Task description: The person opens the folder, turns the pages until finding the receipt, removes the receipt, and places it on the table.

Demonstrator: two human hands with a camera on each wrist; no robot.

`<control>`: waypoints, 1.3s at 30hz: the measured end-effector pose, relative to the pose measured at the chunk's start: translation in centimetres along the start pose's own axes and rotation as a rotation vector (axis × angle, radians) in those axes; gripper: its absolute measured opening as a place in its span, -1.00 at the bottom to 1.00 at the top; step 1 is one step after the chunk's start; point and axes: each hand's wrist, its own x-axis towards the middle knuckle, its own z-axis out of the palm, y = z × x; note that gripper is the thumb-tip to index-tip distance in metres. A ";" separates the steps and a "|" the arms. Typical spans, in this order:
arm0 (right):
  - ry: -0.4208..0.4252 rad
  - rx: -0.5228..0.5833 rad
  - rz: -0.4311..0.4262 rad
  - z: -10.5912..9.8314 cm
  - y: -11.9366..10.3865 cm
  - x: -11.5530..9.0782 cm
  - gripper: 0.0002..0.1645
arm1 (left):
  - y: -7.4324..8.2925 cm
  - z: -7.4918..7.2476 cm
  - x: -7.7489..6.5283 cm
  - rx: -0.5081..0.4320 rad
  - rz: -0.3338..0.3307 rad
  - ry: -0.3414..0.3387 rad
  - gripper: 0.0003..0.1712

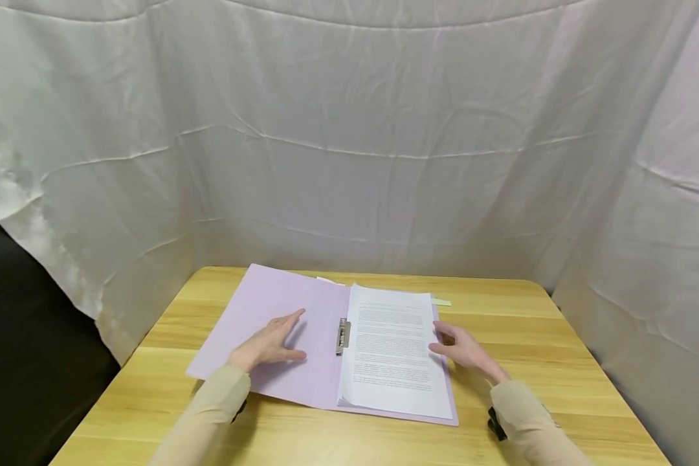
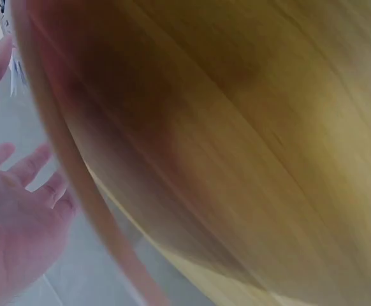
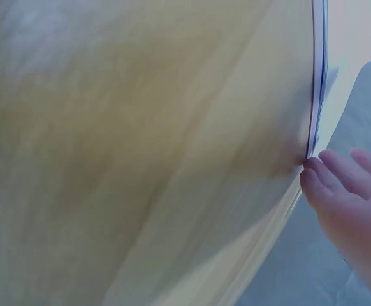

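A lilac folder (image 1: 303, 382) lies spread open on the table, with a metal lever clip (image 1: 342, 336) along its fold. On its right half rests a stack of printed white paper (image 1: 390, 349), slightly fanned at the lower left corner. My left hand (image 1: 270, 343) hovers close over the bare left cover, fingers extended and thumb apart, holding nothing. My right hand (image 1: 460, 346) is at the right edge of the stack, its thumb over the margin and its fingers loosely bent. In the right wrist view, the right hand's fingertips (image 3: 310, 178) are right at the folder's edge (image 3: 316, 76).
The wooden table (image 1: 518, 336) extends around the folder. A pale green tab (image 1: 441, 302) sticks out at the upper right of the stack, and a white slip (image 1: 329, 281) shows behind the folder's top edge. Grey cloth (image 1: 384, 194) hangs behind and at both sides.
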 end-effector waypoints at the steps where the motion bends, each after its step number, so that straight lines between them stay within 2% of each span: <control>1: 0.002 0.004 0.002 0.1 0.0 0.1 -0.17 | 0.1 0.1 0.1 -0.006 -0.009 -0.005 0.18; 4: 0.016 0.031 0.027 0.3 -0.2 0.2 -0.16 | 0.3 0.5 0.6 -0.019 -0.028 -0.028 0.19; 9: 0.014 0.048 0.058 0.4 -0.6 0.5 -0.12 | 0.7 1.3 1.5 -0.071 -0.066 -0.103 0.21; 12: 0.014 0.071 0.064 0.4 -0.8 0.7 -0.11 | 0.9 1.6 2.0 -0.096 -0.068 -0.136 0.23; 25: 0.016 0.177 0.106 0.8 -1.1 1.0 -0.09 | 1.5 2.0 3.6 -0.149 -0.022 -0.164 0.22; 29: 0.015 0.160 0.099 0.8 -0.9 1.0 -0.09 | 1.7 2.0 3.7 -0.153 -0.033 -0.170 0.23; 33: -0.002 0.092 0.058 0.5 -0.5 0.9 -0.10 | 2.1 2.0 3.9 -0.146 -0.051 -0.178 0.24; 39: -0.024 0.027 0.003 -0.2 0.2 0.1 -0.14 | 2.9 2.5 3.9 -0.101 -0.046 -0.199 0.23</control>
